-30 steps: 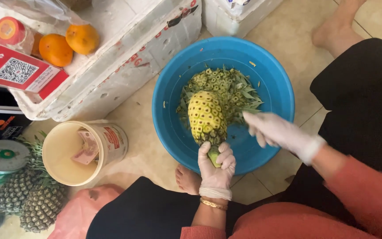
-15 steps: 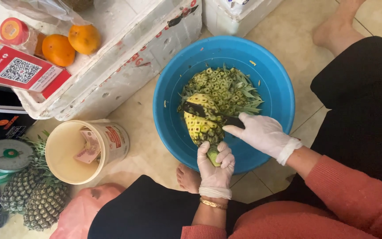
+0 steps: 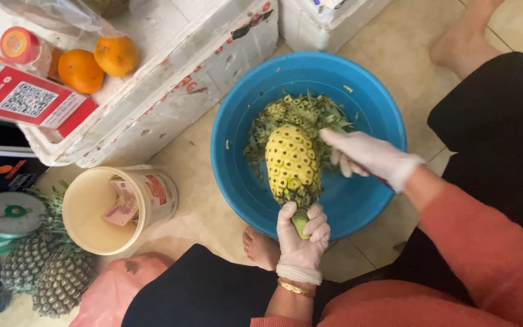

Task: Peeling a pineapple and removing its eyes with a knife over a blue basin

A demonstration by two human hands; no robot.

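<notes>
A peeled yellow pineapple (image 3: 292,160) with rows of cut-out eyes stands tilted over a blue plastic basin (image 3: 231,175) on the floor. My left hand (image 3: 301,239), in a white glove, grips the pineapple's green stalk at the bottom. My right hand (image 3: 367,156), also gloved, rests against the fruit's right side with fingers curled around a knife. The blade does not show now. Green and yellow peel scraps (image 3: 301,109) lie heaped in the basin behind the fruit.
A cream bucket (image 3: 92,212) holding a banknote stands left of the basin. Whole pineapples (image 3: 49,272) lie at the lower left beside a small scale (image 3: 10,213). A white foam box (image 3: 171,79) carries oranges (image 3: 80,69) and a red card (image 3: 28,100). My bare foot (image 3: 261,245) touches the basin.
My right hand cut across the pineapple with a dark blade, then drew back to the fruit's right side. The pineapple has turned in my left hand.
</notes>
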